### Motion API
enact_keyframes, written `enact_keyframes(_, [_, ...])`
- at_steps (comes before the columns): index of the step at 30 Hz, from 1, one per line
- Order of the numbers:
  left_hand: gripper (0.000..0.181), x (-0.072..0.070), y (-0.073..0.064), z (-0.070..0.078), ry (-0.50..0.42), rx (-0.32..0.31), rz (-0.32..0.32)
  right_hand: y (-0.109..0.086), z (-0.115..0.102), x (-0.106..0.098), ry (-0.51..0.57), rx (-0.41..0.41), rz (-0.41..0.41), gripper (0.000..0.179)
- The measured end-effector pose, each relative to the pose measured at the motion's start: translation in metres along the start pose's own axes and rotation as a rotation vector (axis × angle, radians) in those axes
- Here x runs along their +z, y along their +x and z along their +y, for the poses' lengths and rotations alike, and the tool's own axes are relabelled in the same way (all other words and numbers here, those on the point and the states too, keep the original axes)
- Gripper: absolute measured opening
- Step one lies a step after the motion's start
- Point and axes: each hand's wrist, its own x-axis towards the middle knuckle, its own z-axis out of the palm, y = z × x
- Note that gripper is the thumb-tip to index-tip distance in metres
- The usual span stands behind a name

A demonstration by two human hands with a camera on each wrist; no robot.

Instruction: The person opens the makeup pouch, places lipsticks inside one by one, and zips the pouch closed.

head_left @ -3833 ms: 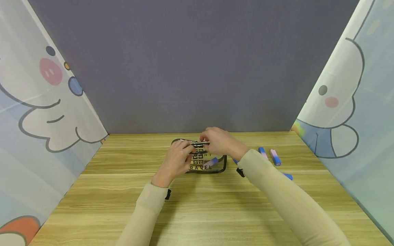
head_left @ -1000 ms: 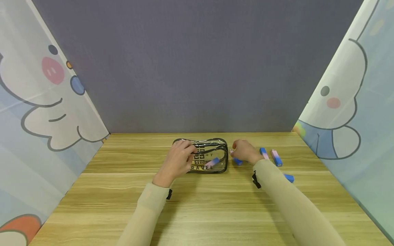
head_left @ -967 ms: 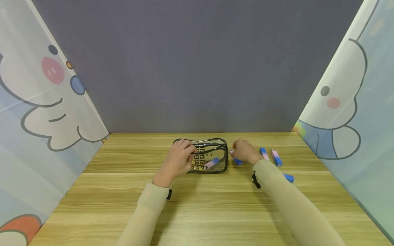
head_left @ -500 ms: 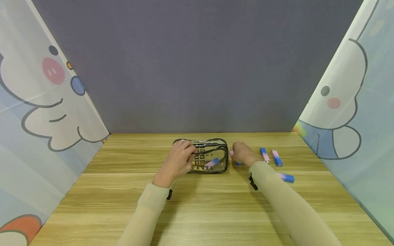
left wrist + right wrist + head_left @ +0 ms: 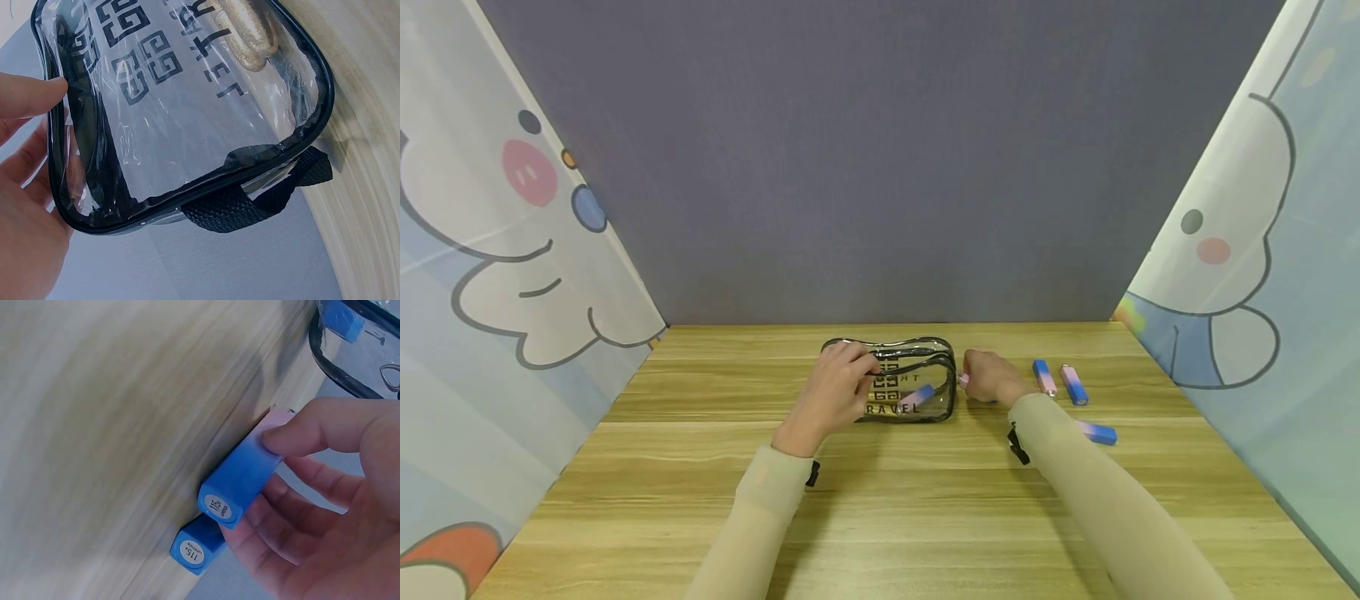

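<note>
My left hand [image 5: 831, 387] holds the upper left rim of a clear travel pouch [image 5: 942, 400] with black piping; in the left wrist view the thumb is on one side of the piping and the fingers are on the other. Through the clear wall show a pink-and-blue lipstick [image 5: 916, 397] and gold, glittery rounded items [image 5: 247, 37]. Just right of the pouch, my right hand [image 5: 992, 377] pinches another lipstick [image 5: 240, 472] between thumb and fingers, its pink end toward the pouch. In the right wrist view, a further blue-ended lipstick [image 5: 203, 536] lies behind it.
To the right on the wooden table [image 5: 880, 517] lie more lipsticks: one [image 5: 1045, 378] beside another [image 5: 1074, 385], and one [image 5: 1097, 432] nearer, partly behind the right sleeve. A grey panel [image 5: 880, 167] stands at the back, with cartoon-printed curtains on both sides.
My right hand has left the pouch's opening, moved right to the table and taken hold of a lipstick there. The left hand has stayed on the pouch's rim.
</note>
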Motion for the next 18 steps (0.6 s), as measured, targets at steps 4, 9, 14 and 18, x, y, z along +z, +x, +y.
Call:
enact_keyframes(4, [0.019, 0.0007, -0.0003, -0.0006, -0.002, 0.003, 0.003, -0.0017, -0.0004, -0.0019, -0.003, -0.004, -0.004, 0.023])
enact_keyframes(9, [0.019, 0.0006, -0.0003, -0.0007, -0.004, 0.009, 0.007, -0.0033, 0.0012, -0.0027, -0.015, -0.032, -0.002, 0.019])
enact_keyframes(14, [0.019, 0.001, -0.0003, -0.0011, -0.006, 0.016, 0.012, -0.0055, 0.0026, -0.0054, -0.023, -0.081, 0.004, 0.02])
enact_keyframes(18, [0.02, 0.0009, -0.0001, -0.001, -0.009, 0.01, 0.005, -0.0092, 0.0015, -0.0098, -0.033, -0.105, 0.017, 0.021])
